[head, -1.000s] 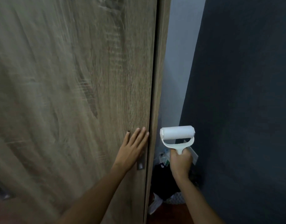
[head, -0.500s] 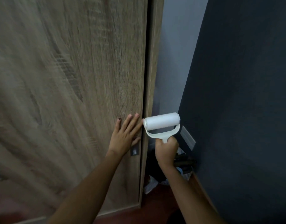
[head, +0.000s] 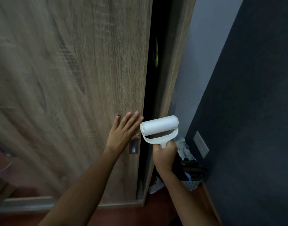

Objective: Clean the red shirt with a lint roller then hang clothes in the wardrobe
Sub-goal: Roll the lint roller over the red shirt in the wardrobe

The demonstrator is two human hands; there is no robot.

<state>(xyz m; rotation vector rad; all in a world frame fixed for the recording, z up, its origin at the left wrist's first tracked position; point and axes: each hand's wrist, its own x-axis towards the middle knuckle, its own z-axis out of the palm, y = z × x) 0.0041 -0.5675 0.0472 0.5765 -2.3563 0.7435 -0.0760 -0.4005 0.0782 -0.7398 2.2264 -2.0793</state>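
A wood-grain sliding wardrobe door (head: 71, 95) fills the left and middle of the view. My left hand (head: 123, 132) lies flat on it near its right edge, fingers spread, just above a small metal handle (head: 133, 146). A dark gap (head: 154, 88) shows between the door and the wardrobe's side panel (head: 175, 75); something yellow-green hangs inside. My right hand (head: 164, 154) grips the handle of a white lint roller (head: 159, 126), held upright in front of the gap. No red shirt is in view.
A dark blue wall (head: 254, 111) stands close on the right with a white wall plate (head: 201, 144). A pile of dark and white items (head: 189, 168) lies on the reddish floor (head: 120, 216) in the corner behind the wardrobe.
The wardrobe door has slid left under my left hand, opening a dark gap at its right edge. The lint roller has stayed in my right hand beside it.
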